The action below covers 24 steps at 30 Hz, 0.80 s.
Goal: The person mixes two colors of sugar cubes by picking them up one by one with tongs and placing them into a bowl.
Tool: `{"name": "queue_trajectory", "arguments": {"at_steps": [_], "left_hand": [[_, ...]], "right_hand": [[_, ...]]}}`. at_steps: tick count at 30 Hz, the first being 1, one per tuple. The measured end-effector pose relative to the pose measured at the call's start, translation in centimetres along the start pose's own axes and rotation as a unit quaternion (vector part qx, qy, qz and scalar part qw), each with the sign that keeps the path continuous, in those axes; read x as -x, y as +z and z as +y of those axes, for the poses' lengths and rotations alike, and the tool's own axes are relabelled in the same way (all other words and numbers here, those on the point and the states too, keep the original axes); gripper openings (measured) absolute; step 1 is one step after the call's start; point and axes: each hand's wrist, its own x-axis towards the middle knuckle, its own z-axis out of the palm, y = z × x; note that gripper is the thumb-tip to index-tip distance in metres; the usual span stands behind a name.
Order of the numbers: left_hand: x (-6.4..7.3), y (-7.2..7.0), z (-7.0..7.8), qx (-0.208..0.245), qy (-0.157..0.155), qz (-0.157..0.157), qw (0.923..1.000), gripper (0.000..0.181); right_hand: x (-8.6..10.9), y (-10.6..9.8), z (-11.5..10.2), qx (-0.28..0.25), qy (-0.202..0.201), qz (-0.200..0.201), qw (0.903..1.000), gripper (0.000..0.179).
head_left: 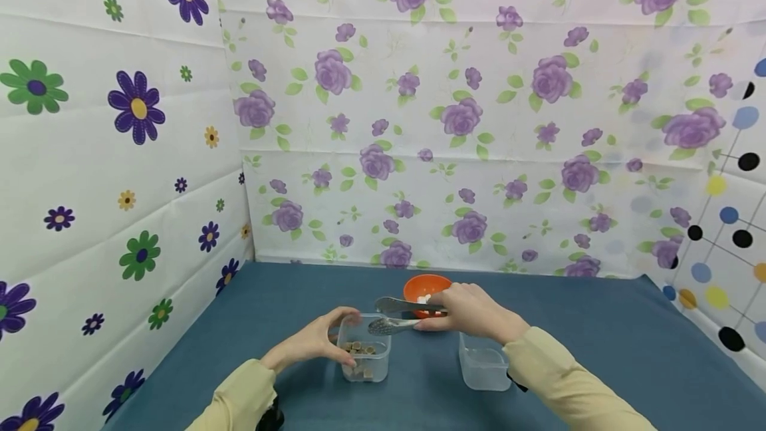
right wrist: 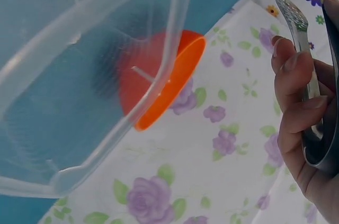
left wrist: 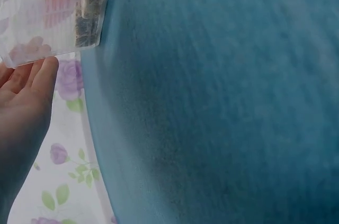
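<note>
A clear plastic container (head_left: 366, 371) with small brown pieces (head_left: 359, 349) in its bottom stands on the blue cloth. My left hand (head_left: 320, 341) holds it from the left, thumb along the near side and fingers around the far side. In the left wrist view, fingertips (left wrist: 48, 68) meet the wall of this container (left wrist: 37, 28). Metal tongs (right wrist: 312, 75) are in my right hand (head_left: 473, 311), gripped between thumb and fingers. Their two tips are spread apart, with nothing between them, above the container's right rim in the head view.
An orange bowl (head_left: 426, 282) with white pieces (head_left: 423, 299) stands behind the tongs, partly hidden by my right hand. A second clear container (head_left: 486, 378) sits below my right forearm. Flower-patterned sheets (head_left: 419, 118) rise behind and beside the blue-covered table (head_left: 299, 285).
</note>
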Motion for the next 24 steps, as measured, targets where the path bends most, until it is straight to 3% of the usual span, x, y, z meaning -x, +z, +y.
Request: {"name": "queue_trajectory", "arguments": {"at_steps": [11, 17, 24], "left_hand": [[0.0, -0.1, 0.3, 0.000, -0.008, -0.003, 1.0000, 0.068], [-0.3, -0.4, 0.2, -0.004, -0.008, -0.010, 0.9999, 0.066], [-0.3, -0.4, 0.0, -0.007, -0.012, -0.012, 0.9998, 0.067]], "right_hand": [[-3.2, 0.2, -1.7, 0.068, -0.044, -0.029, 0.9963, 0.045], [-4.5, 0.6, -2.5, 0.142, -0.035, -0.040, 0.9883, 0.052], [-5.4, 1.6, -3.6, 0.154, -0.018, -0.047, 0.9868, 0.039]]}}
